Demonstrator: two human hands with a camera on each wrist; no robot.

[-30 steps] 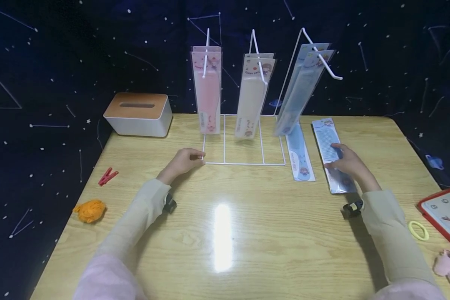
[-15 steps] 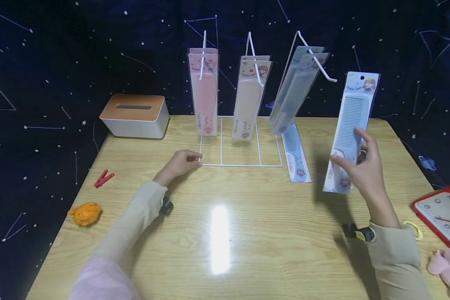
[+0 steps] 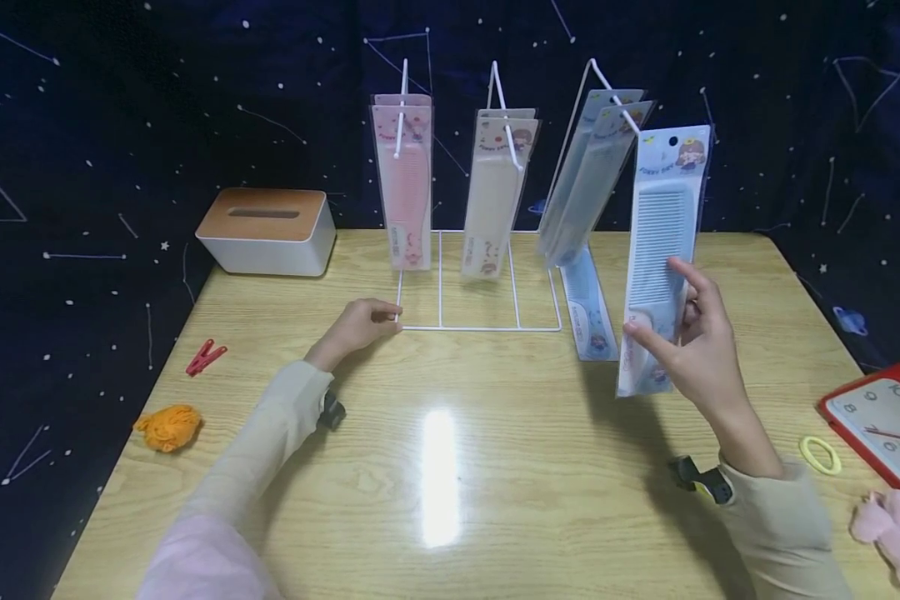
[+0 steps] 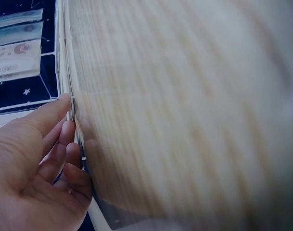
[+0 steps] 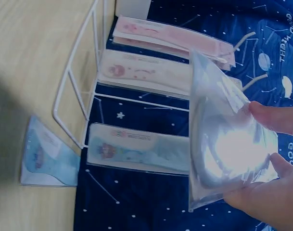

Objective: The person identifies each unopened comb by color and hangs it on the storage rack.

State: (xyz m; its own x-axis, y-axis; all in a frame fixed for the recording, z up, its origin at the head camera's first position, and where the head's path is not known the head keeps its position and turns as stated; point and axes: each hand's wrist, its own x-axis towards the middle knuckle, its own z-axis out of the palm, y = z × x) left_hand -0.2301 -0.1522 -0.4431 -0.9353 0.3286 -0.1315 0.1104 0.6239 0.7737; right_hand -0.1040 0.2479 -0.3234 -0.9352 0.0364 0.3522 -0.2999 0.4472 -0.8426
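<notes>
My right hand [image 3: 701, 354] holds a light-blue comb in a clear-fronted package [image 3: 663, 242], upright above the table with its hole at the top. The right wrist view shows the package's glossy back [image 5: 228, 144] between thumb and fingers. My left hand [image 3: 352, 327] pinches the front left corner of a white wire display rack [image 3: 480, 328]. From its three hooks hang packaged combs: pink [image 3: 403, 183] at left, cream [image 3: 495, 192] in the middle, blue [image 3: 592, 175] at right. The held package's top overlaps the right hook's tip in the head view; contact cannot be judged.
Another packaged blue comb [image 3: 587, 304] lies by the rack's right side. A tissue box [image 3: 266, 232], red clip [image 3: 206, 357] and orange cloth bundle [image 3: 168, 427] sit at left. At right are a yellow ring [image 3: 820, 456], red clock [image 3: 881, 425] and pink plush toy [image 3: 896, 537].
My right hand gripped the blue comb package lying on the table, lifted it upright, then carried it left toward the right hook. My left hand stayed at the rack's corner.
</notes>
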